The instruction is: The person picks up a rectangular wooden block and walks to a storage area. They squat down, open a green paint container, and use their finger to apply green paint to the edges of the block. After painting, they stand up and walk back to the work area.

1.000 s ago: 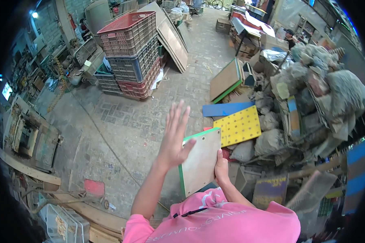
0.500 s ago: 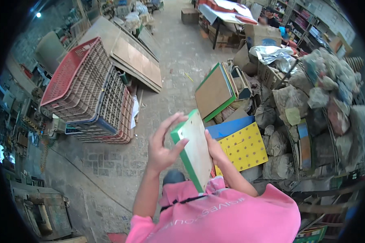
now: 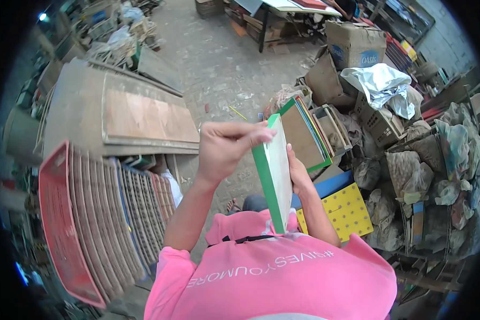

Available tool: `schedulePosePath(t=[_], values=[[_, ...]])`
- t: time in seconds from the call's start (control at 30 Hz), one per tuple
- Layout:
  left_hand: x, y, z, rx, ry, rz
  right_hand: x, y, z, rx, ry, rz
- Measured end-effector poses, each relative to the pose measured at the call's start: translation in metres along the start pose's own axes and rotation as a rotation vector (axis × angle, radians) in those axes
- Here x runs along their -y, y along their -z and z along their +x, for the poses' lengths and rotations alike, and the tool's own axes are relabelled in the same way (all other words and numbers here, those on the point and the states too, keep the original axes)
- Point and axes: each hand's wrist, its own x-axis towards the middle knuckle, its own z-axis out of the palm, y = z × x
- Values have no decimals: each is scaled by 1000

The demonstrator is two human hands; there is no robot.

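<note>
A flat rectangular panel with a whitish face and green edges [image 3: 276, 176] stands steeply tilted in front of my chest. My right hand [image 3: 301, 176] grips it along its right side, with the thumb up at the edge and the other fingers hidden behind. My left hand [image 3: 221, 152] is closed at the panel's upper left edge, thumb and forefinger pressed together near the top corner. Whether anything small sits in that pinch cannot be made out.
Stacked red and brown plastic crates [image 3: 72, 224] stand at left, below leaning wooden boards [image 3: 149, 114]. At right are green-edged boards [image 3: 304, 130], a yellow dotted sheet [image 3: 346, 210], stuffed bags [image 3: 381, 210] and a cardboard box [image 3: 354, 42]. A table [image 3: 288, 6] stands at the far end.
My left hand has gone from spread fingers to a pinch at the panel's upper edge. The panel is turned more edge-on. The view has shifted, bringing the crates lower.
</note>
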Motion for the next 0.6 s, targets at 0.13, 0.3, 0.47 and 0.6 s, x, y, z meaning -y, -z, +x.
schedulePosePath(t=[0.13, 0.3, 0.47, 0.6], values=[[35, 61, 122, -130, -26, -84, 62, -35, 86, -104, -74, 55], [118, 120, 251, 128, -369, 312, 133, -52, 235, -15, -46, 180], [198, 151, 407, 113, -208, 194, 205, -40, 392, -68, -36, 273], [238, 158, 537, 99, -162, 77, 279, -31, 485, -242, -49, 380]])
